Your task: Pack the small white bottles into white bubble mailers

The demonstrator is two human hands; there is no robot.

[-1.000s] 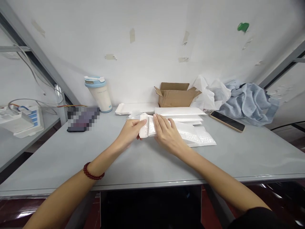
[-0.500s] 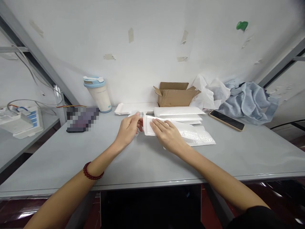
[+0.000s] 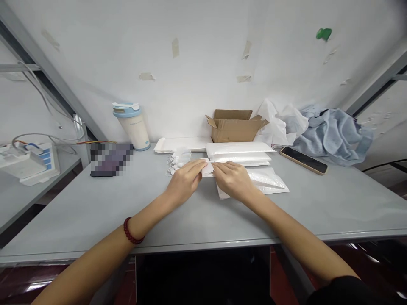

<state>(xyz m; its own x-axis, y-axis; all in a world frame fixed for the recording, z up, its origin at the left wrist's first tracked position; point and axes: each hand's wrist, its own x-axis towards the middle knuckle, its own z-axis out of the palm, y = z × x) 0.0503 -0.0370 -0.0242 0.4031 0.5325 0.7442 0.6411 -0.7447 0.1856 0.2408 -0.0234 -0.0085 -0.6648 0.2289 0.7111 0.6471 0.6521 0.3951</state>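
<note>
A white padded envelope (image 3: pixel 207 169) lies between my two hands, mostly covered by them. My left hand (image 3: pixel 184 182) is closed on its left end, fingers pressed over the flap. Gripping the envelope a little further right is my right hand (image 3: pixel 233 180), its fingers together and bent down. Beneath and beyond the right hand is another bubble-lined envelope (image 3: pixel 270 180), flat on the desk. Just left of my left fingertips sits a small heap of white tags with strings (image 3: pixel 179 159).
Behind are stacked white padded envelopes (image 3: pixel 240 148), more flat white envelopes (image 3: pixel 184 144) and an open cardboard box (image 3: pixel 235 129). A tumbler (image 3: pixel 135 127) and a pixelated dark item (image 3: pixel 111 160) stand left. Right are a phone (image 3: pixel 303 160), plastic bag (image 3: pixel 282 125) and blue cloth (image 3: pixel 333 135).
My left hand has moved right onto the envelope's end and closed over it, uncovering the tags. The right hand's fingers have bent in, and less of the envelope shows.
</note>
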